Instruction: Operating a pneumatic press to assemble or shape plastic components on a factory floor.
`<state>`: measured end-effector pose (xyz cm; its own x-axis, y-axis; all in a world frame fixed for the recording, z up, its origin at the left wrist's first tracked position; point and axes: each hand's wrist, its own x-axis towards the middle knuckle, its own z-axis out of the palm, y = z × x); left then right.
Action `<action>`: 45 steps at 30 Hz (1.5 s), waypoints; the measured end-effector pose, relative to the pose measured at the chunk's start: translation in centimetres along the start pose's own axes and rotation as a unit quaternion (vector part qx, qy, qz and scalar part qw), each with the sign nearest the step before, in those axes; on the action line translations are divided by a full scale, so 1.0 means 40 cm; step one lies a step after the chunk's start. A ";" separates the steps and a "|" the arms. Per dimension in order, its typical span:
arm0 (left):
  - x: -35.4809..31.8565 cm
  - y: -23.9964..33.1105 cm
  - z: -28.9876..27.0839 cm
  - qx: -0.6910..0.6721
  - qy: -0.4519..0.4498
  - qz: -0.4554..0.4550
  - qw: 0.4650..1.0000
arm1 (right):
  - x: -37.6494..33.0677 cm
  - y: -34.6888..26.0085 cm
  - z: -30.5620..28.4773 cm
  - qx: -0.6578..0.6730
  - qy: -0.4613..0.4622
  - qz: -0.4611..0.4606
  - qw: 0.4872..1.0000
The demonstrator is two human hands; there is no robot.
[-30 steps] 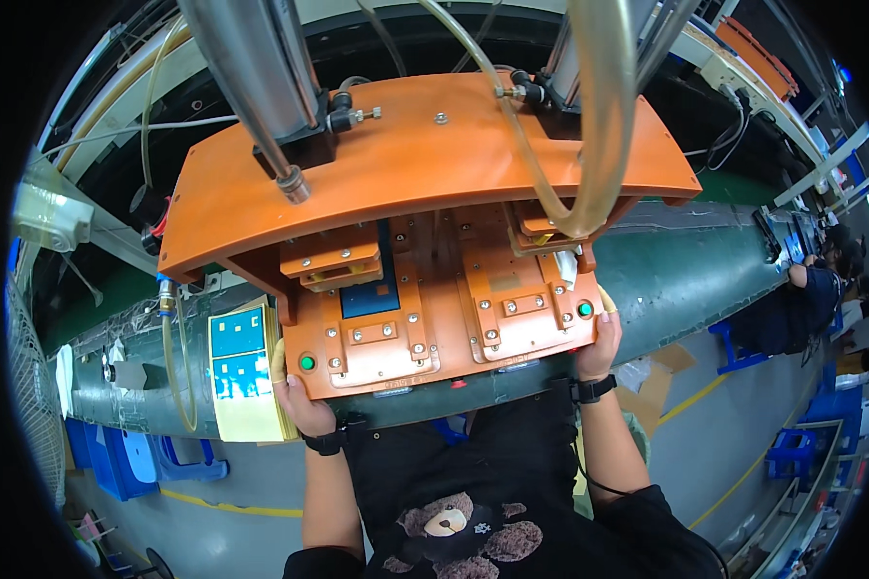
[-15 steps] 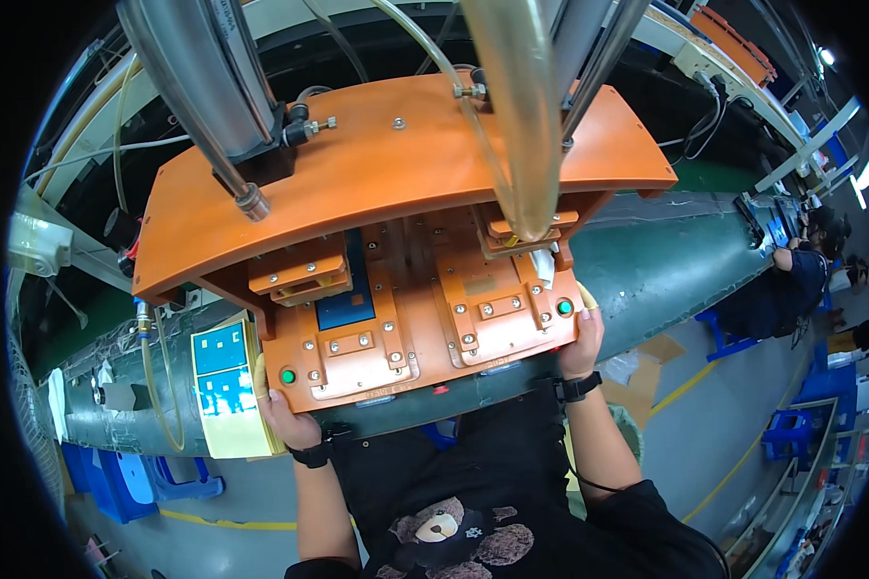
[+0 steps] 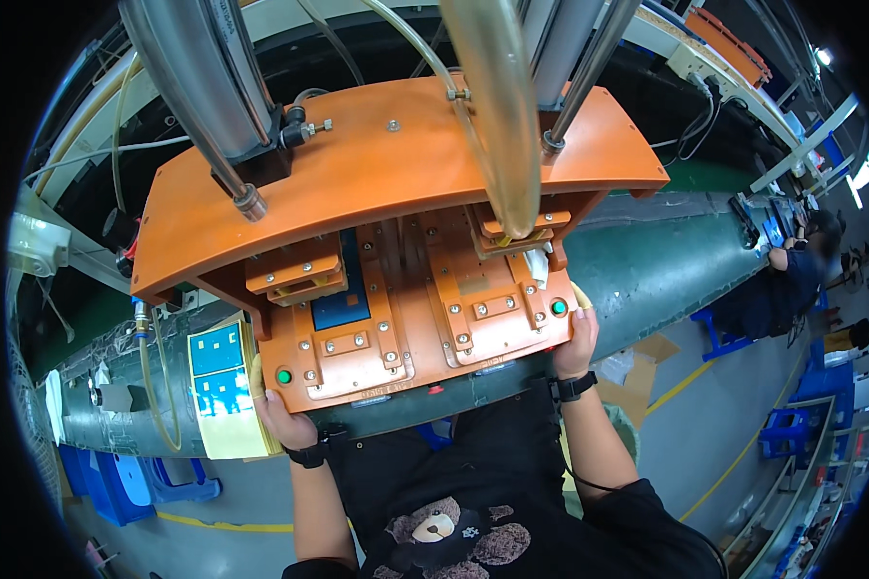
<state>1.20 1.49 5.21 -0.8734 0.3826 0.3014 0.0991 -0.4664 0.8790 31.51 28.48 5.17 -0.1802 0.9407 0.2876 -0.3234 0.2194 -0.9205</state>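
An orange pneumatic press [image 3: 406,159] stands in front of me, its base plate bearing screwed-down blocks. My left hand [image 3: 285,422] grips the left front corner of the base beside a green button [image 3: 284,377]. At the right front corner, my right hand [image 3: 576,345] holds the base next to another green button [image 3: 558,308]. Yellowish covers show on fingers of both hands, and some fingers are hidden behind the base's sides. A blue sheet [image 3: 342,309] lies in the left station, partly under an orange pressing block [image 3: 294,268]. White material [image 3: 538,267] shows beneath the right block.
Left of the press lies a yellow stack with blue pieces [image 3: 224,386] on the green bench [image 3: 637,253]. A clear hose [image 3: 502,125] hangs before two upright cylinders [image 3: 198,68]. Blue stools [image 3: 179,482] stand at left. Another person [image 3: 777,280] works at far right.
The view has shifted slightly, so the press and hands appear a little further left. Both hands keep their places on the base, and the blue sheet stays in the left station.
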 end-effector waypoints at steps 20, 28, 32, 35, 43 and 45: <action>-0.002 -0.005 -0.011 0.037 0.013 0.007 0.999 | -0.009 0.007 0.025 0.056 0.045 0.003 0.997; -0.005 -0.008 -0.022 0.072 0.013 0.009 0.997 | -0.012 -0.003 0.033 0.024 0.058 -0.005 0.998; -0.004 -0.008 -0.019 0.069 0.006 0.014 0.997 | -0.011 0.000 0.032 0.008 0.061 -0.015 0.998; -0.006 -0.011 -0.019 0.062 0.009 0.019 0.998 | -0.013 0.004 0.031 0.019 0.055 -0.015 0.998; -0.002 -0.010 -0.018 0.061 0.003 0.018 0.998 | -0.009 0.006 0.025 0.003 0.047 -0.021 0.999; -0.002 -0.005 -0.011 0.056 -0.001 0.016 0.998 | -0.009 0.006 0.025 0.005 0.044 -0.021 0.999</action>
<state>1.04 1.20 4.86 -0.8683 0.3706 0.3297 0.1789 -0.3859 0.9050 30.58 27.94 5.10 -0.0848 0.9497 0.3015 -0.3390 0.2571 -0.9050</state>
